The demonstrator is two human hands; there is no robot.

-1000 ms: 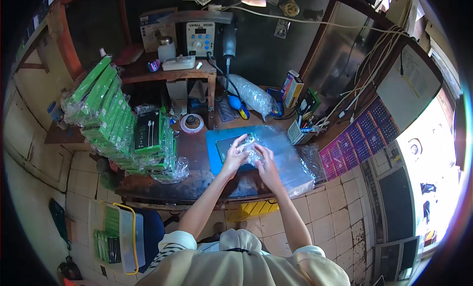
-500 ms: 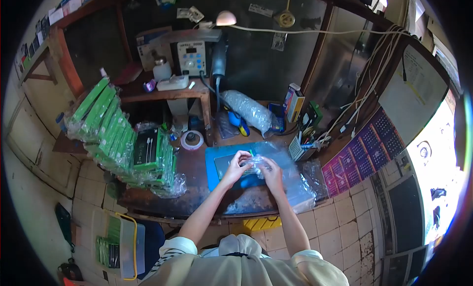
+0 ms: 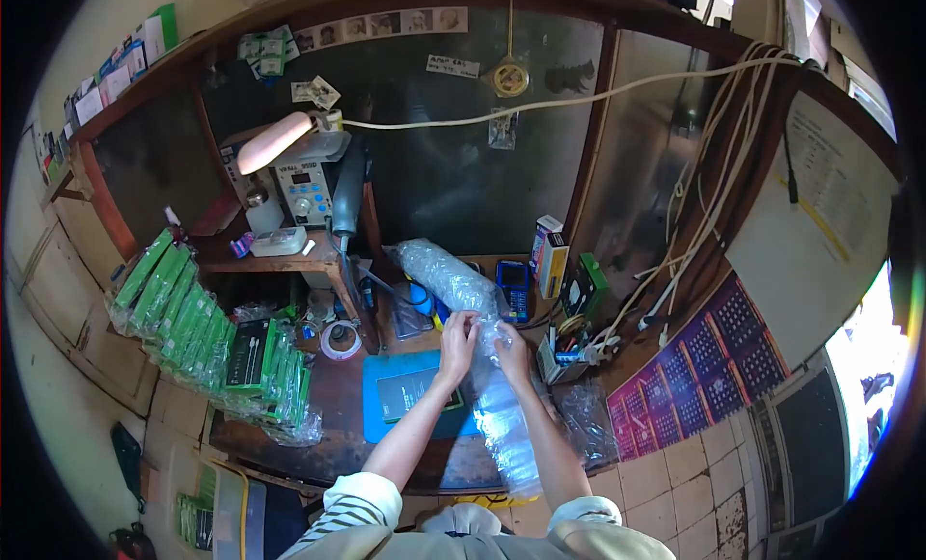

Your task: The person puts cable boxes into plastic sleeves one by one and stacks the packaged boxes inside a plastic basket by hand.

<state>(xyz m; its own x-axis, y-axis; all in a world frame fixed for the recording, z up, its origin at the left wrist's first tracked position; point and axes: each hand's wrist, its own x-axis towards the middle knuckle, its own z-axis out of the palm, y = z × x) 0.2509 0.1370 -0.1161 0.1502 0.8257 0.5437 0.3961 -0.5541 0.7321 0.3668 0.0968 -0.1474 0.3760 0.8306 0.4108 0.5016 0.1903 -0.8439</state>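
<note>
A roll of clear bubble wrap [image 3: 446, 273] lies slantwise on the bench, a loose strip of it running toward me and over the front edge. My left hand [image 3: 459, 346] is closed on the wrap at the roll's near end, with fingers and thumb pressed together. Just to its right, my right hand [image 3: 511, 354] also pinches the clear film, its fingers partly hidden in the folds. A dark flat box with a green edge [image 3: 403, 394] rests on the blue mat [image 3: 376, 423], left of my hands and untouched.
Stacked green boxes in clear film [image 3: 183, 295] crowd the left side. A tape roll [image 3: 340, 339] and a soldering station [image 3: 307, 191] stand nearby. Behind the roll is a blue keypad device [image 3: 514, 290]. A pen holder [image 3: 561, 357] and hanging cables [image 3: 719, 193] are right.
Both hands have moved from above the blue mat to the near end of the bubble wrap roll. The dark box now shows uncovered on the mat. The view has tilted upward.
</note>
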